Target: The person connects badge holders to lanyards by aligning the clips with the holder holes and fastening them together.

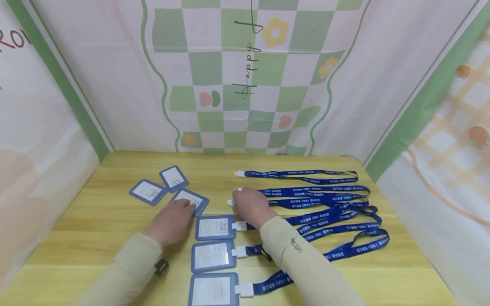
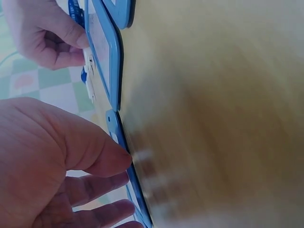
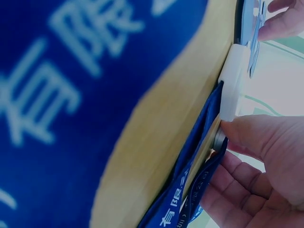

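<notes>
My left hand [image 1: 174, 219] lies over a loose blue badge holder [image 1: 200, 201] with a white card in it. In the left wrist view, the thumb [image 2: 111, 156] and loosely bent fingers are at the holder's edge. My right hand [image 1: 253, 206] pinches the clip end of a blue lanyard [image 3: 204, 183] between thumb and fingers, which partly cover it. White clips [image 1: 231, 202] show just left of that hand. Two more loose badge holders, one [image 1: 148, 192] on the left and one [image 1: 174, 178] behind, lie past the left hand.
Three badge holders, such as the middle one [image 1: 194, 256], lie in a column, each clipped to a blue lanyard. Another lanyard [image 1: 302, 174] stretches along the back of the wooden table [image 1: 126, 168]. Patterned cloth [image 1: 206, 68] hangs behind and at both sides.
</notes>
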### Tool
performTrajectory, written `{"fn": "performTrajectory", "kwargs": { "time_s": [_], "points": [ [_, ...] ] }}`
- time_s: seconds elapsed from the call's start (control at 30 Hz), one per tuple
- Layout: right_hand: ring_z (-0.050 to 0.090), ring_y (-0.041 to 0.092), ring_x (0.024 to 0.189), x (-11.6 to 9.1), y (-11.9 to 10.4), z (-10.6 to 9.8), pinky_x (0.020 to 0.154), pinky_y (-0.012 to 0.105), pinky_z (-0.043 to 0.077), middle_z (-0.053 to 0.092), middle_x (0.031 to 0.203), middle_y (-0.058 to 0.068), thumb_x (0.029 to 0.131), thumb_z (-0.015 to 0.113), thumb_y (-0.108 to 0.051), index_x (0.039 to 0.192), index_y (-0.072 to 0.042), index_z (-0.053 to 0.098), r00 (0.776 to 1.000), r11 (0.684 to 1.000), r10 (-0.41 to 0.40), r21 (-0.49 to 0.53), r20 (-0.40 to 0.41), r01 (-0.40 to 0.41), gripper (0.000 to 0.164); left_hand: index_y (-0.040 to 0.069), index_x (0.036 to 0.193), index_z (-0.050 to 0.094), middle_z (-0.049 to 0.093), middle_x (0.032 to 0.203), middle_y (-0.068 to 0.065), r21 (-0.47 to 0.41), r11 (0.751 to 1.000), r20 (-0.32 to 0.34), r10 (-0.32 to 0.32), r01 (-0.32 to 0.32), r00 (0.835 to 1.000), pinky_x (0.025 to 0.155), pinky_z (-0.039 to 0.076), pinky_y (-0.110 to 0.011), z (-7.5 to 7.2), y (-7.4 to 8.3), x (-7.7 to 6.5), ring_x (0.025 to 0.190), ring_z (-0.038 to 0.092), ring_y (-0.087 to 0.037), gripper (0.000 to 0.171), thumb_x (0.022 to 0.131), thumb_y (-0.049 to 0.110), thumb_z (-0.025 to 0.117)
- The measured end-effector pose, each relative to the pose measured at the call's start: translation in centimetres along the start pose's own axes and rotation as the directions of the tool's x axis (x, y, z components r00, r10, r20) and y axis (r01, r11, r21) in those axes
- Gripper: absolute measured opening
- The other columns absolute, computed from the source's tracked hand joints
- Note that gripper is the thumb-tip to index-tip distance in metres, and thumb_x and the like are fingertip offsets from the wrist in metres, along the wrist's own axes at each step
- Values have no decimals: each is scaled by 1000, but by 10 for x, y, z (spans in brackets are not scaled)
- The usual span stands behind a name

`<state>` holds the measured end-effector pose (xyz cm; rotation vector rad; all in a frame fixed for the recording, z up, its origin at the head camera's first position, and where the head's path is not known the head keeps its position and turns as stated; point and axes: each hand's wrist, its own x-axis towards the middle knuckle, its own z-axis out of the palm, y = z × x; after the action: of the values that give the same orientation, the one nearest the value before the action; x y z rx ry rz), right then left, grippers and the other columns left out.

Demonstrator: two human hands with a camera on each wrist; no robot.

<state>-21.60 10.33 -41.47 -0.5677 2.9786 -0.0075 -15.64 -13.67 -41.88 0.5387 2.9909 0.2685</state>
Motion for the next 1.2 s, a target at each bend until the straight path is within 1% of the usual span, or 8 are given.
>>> {"fn": "performTrajectory", "kwargs": {
  "time_s": [0.3,0.43,0.53,0.63,0.73,0.93,1.2],
  "points": [
    [65,17,87,1,0,1,81,34,62,71,102,4,102,68,-23,122,-15,71,1000,1000,2,-2,2,-2,22,1,140,62,60,140,-26,-21,1000,-8,13,-13,1000,112,50,-56,3,4,10,132,57,-41,39,102,11,60],
    [64,17,85,1,1,2,79,33,62,71,100,3,102,69,-24,121,-15,72,1000,1000,-1,-4,0,1,22,2,141,61,60,140,-25,-37,999,8,15,-15,1000,110,52,-56,2,8,13,130,59,-41,41,100,9,62],
    [64,16,85,1,1,2,79,33,62,70,99,3,102,68,-24,120,-15,72,1000,1000,-4,-12,-5,4,21,2,143,59,56,146,-26,-50,999,32,18,-16,999,114,47,-59,1,11,15,136,55,-43,42,102,10,59],
    [64,16,84,1,1,2,79,33,62,71,99,2,102,69,-24,120,-15,72,1000,1000,-3,-14,-10,3,21,4,146,57,50,154,-26,-57,998,58,14,-11,998,120,40,-60,-1,14,17,143,48,-45,42,105,13,54],
    [64,16,83,2,0,2,79,33,62,71,98,2,101,69,-24,119,-16,73,1000,1000,2,-7,-5,-2,20,6,148,56,47,157,-25,-55,998,78,12,-7,997,122,36,-61,-1,16,19,145,45,-45,43,106,13,52],
    [66,15,83,3,0,1,79,32,63,72,96,1,100,70,-24,117,-16,73,1000,1000,10,-12,9,-10,19,12,148,57,50,156,-22,-24,1000,87,10,-8,996,121,39,-60,2,19,25,144,47,-44,43,106,15,51],
    [67,16,86,2,-1,2,79,32,62,73,96,1,100,70,-25,115,-16,73,1000,1000,0,-20,-2,0,18,16,151,56,48,159,-19,-58,998,114,-15,22,993,121,37,-62,1,25,28,146,44,-44,44,106,18,54]
  ]
}}
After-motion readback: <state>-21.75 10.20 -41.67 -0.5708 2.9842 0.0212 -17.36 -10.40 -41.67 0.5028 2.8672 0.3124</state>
